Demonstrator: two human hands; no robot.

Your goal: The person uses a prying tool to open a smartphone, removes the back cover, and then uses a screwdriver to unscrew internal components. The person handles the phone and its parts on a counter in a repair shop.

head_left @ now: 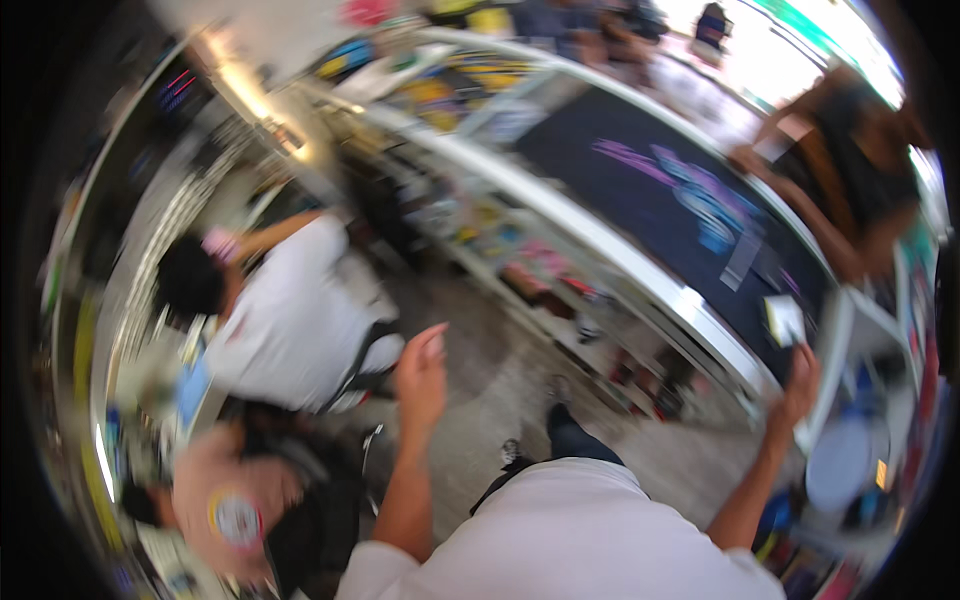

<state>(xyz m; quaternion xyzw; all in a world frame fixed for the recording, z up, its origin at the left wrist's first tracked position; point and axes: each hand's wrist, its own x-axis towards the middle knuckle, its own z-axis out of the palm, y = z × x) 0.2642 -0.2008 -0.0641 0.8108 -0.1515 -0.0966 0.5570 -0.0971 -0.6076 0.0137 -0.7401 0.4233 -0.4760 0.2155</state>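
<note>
My left hand (421, 372) hangs in the aisle, fingers loosely extended with nothing visible in them, beside a co-worker in a white shirt (290, 310). At the right end of the counter, my right hand (797, 385) reaches up to a small white and yellow item (783, 318); motion blur hides whether its fingers grip it. That item is over a dark counter top (570, 145), which carries pink and blue printed lettering (700, 200) and a grey strip (742, 255).
Another co-worker in a tan shirt (228, 470) is at lower left. A person (840, 170) leans at the counter's far side. Shelves of small goods (540, 280) run under the counter. A white unit with a pale round object (840, 460) stands right. Grey floor (470, 390) lies between.
</note>
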